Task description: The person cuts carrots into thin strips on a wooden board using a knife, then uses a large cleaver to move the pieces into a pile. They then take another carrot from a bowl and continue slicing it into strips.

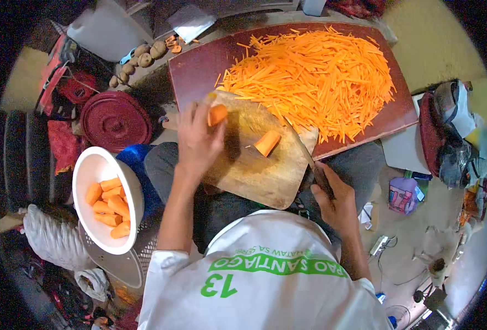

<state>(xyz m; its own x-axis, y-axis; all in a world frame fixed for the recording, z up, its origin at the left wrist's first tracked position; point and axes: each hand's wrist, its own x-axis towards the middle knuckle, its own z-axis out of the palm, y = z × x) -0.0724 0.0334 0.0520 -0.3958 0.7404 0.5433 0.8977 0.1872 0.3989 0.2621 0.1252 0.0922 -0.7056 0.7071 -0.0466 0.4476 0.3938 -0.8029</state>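
My left hand [199,132] is above the left part of the wooden cutting board [279,190], its fingers around a carrot piece [217,115]. Another carrot piece [267,143] lies on the middle of the board. At the board's right edge my right hand [334,198] grips the dark handle of a knife [301,144], whose blade points up and to the left across the board. Beyond the board, a large heap of carrot strips [315,80] covers much of a dark red board [199,71].
A white bowl [81,214] with several peeled carrot pieces stands at the left. Behind it are a round red lid [116,121] and several brown root vegetables [157,50]. A pink and purple bag [402,194] and a power strip [379,246] lie at the right.
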